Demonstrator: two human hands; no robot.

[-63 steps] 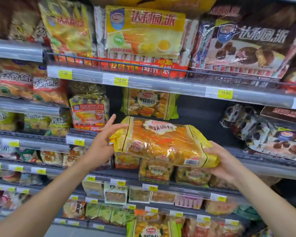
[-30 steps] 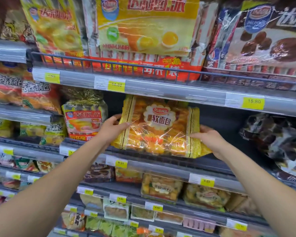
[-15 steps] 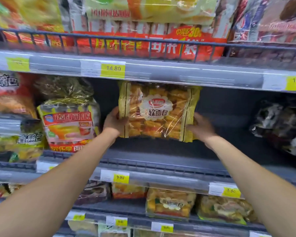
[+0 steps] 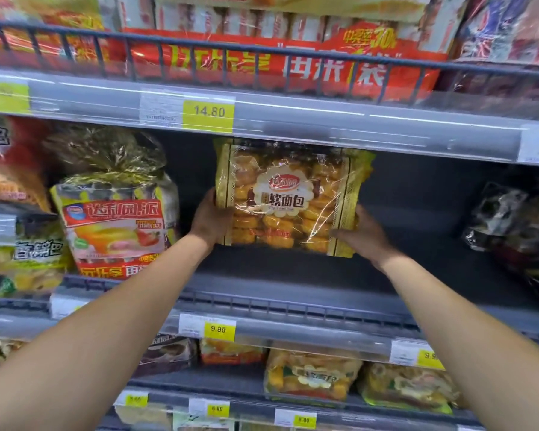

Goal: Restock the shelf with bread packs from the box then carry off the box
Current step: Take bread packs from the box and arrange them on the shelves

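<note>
Both hands hold one bread pack (image 4: 288, 197) upright at the far middle of the shelf (image 4: 308, 275), label facing out. The left hand (image 4: 210, 220) grips the pack's left edge, fingers closed behind it, thumb side at the front. The right hand (image 4: 363, 234) grips the lower right corner, fingers wrapped around the gold side strip. The pack's bottom edge sits at or just above the shelf floor; contact cannot be confirmed. Its top reaches the underside of the shelf above.

Left of the pack, with a gap between, stands a pie bag (image 4: 115, 213) with a gathered gold top. Well to the right, a dark bag (image 4: 511, 225) lies on the same shelf. The shelf floor between the pack and the dark bag is bare.

A price tag (image 4: 208, 112) reading 14.80 sits on the rail above the pack. A second tag (image 4: 218, 329) reading 9.90 sits on the near rail below. Further packs (image 4: 311, 377) fill the shelf beneath. A red pack (image 4: 277, 60) sits behind a wire guard on the top shelf.
</note>
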